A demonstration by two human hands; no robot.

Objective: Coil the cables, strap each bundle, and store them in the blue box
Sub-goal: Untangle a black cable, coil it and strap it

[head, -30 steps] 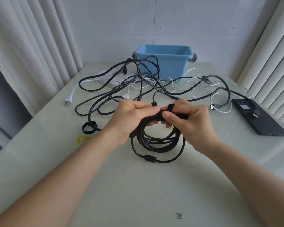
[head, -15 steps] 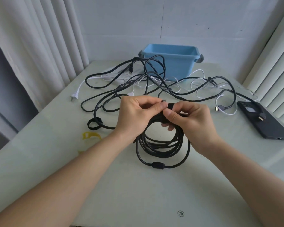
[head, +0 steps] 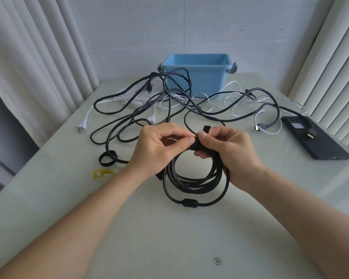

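A coiled black cable [head: 195, 186] hangs from both hands above the pale green table [head: 169, 238]. A black strap [head: 198, 144] wraps the top of the coil, its free end sticking up. My left hand [head: 159, 146] pinches the strap from the left with thumb and forefinger. My right hand [head: 228, 152] grips the strap and the coil from the right. The blue box [head: 197, 73] stands at the back of the table. Loose black cables [head: 129, 121] and white cables [head: 234, 97] lie tangled in front of it.
A rolled black strap [head: 107, 159] and a yellow strap [head: 102, 173] lie left of my left arm. A black phone [head: 318, 143] with a plug on it lies at the right. A white plug [head: 82, 126] rests at the left. Curtains hang on both sides.
The camera has shifted a little. My left thumb and forefinger now pinch the strap at the coil's top, and the strap's free end stands up more clearly by my right thumb.
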